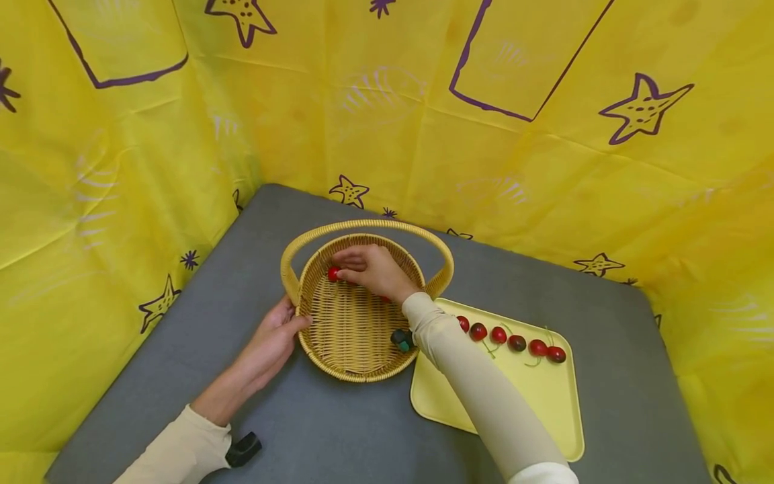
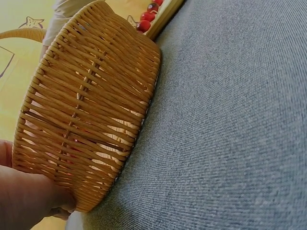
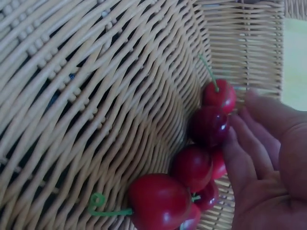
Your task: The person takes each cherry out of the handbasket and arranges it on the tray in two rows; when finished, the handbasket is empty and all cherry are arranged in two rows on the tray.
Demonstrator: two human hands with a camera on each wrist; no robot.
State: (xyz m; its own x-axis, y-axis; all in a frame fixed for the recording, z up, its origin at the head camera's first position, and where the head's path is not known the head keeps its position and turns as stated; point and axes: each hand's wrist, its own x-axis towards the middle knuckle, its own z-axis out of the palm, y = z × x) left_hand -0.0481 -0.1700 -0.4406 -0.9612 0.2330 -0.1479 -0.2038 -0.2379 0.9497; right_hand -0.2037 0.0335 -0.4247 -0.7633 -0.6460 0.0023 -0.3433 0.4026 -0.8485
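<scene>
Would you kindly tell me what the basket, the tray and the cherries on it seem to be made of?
Basket: woven strands with a low sheen, rattan or a plastic imitation; the interlaced ribs show plainly.
Tray: probably smooth plastic, judging by its even yellow and moulded rounded corners.
Cherries: perhaps glossy plastic, given the highlights, though real fruit isn't excluded.

Head view high, forward-down; wrist views close: left facing basket [image 1: 347, 329] outside, right inside; all share basket.
</scene>
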